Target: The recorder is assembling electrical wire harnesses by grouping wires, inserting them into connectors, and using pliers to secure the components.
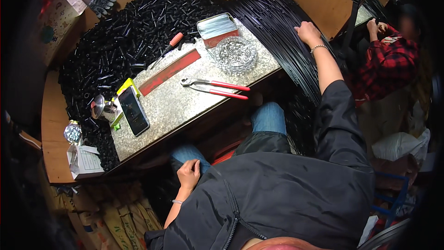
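My right hand reaches out to the far right, over a long bundle of thin black rods. Its fingers are curled at the bundle's right edge, and whether a rod is between them cannot be made out. Close to my body, my left hand is closed in a loose fist above my left knee, with nothing seen in it. Red-handled pincers lie near the table's front edge. Behind them stand a clear glass bowl of small shiny metal pieces and a red tin full of thin metal wires.
A large heap of short black tubes covers the table's back and left. On the stone tabletop are a phone, a red strip and an orange-handled screwdriver. Another person in a checked sleeve sits at right.
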`<state>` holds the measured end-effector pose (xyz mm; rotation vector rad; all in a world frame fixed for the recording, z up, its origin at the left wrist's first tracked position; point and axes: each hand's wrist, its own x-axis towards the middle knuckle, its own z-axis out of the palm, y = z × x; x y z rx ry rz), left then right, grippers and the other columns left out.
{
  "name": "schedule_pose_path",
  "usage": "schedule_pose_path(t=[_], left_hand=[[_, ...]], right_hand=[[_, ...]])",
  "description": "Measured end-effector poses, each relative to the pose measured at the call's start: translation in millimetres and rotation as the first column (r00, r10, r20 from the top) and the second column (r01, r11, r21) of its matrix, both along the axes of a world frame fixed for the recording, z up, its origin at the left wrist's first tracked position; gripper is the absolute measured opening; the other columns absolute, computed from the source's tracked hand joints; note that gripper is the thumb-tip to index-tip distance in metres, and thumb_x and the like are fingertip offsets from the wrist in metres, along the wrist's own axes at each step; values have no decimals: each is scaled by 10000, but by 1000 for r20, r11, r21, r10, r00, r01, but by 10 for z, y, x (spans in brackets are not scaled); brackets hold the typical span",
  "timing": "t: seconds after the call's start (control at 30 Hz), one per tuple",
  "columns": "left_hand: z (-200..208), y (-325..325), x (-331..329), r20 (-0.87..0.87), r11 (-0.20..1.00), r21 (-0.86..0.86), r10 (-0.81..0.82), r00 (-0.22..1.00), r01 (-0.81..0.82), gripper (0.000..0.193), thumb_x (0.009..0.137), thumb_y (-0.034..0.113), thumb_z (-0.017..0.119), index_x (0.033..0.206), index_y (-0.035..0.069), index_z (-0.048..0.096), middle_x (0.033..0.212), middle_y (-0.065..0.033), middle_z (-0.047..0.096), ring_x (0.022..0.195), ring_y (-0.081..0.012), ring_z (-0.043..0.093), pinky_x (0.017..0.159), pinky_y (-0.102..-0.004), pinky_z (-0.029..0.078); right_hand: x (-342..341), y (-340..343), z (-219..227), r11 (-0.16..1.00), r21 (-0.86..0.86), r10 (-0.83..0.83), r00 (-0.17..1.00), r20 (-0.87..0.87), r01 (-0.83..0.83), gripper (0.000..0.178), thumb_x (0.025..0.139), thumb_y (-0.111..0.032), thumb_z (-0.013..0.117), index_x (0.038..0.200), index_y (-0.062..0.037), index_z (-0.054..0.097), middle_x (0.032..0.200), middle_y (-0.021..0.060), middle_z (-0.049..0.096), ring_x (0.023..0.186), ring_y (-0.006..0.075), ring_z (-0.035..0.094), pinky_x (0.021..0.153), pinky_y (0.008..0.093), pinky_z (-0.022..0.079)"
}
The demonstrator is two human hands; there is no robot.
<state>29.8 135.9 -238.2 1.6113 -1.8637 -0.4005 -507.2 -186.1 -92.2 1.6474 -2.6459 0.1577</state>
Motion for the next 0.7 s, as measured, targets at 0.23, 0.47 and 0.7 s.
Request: schedule_pose_path(t=[0.23, 0.47, 0.7], left_hand=[[-4, 14, 17, 4, 1000, 14, 9, 1000, -9, 51, 793, 103, 684, 773, 57, 672, 684, -97, 626, 568, -271, 609, 518, -329, 472], [-3, 6, 44, 10, 999, 29, -19, 1000, 18, 56, 801, 109, 681, 779, 58, 676, 693, -98, 633, 576, -272, 616, 522, -333, 477], [183, -152, -23, -102, 988, 52, -139, 985, 145, 43, 807, 101, 681, 807, 57, 681, 715, -99, 638, 583, -264, 618, 522, -323, 478]], right_hand=[[198, -16, 146, 971, -212, -131, 987, -89, 110, 317, 938, -136, 415, 1089, 52, 620, 1103, 214, 642, 1054, 361, 616, 922, 425, 484], [-72, 281, 685, 992, -122, -43, 995, -93, 32, 327, 897, -320, 561, 1044, -45, 657, 1093, 210, 638, 1032, 353, 615, 868, 467, 480], [-773, 624, 1377, 988, -30, 142, 973, -184, -150, 368, 875, -331, 608, 835, 29, 667, 810, 213, 664, 788, 324, 661, 703, 410, 499]])
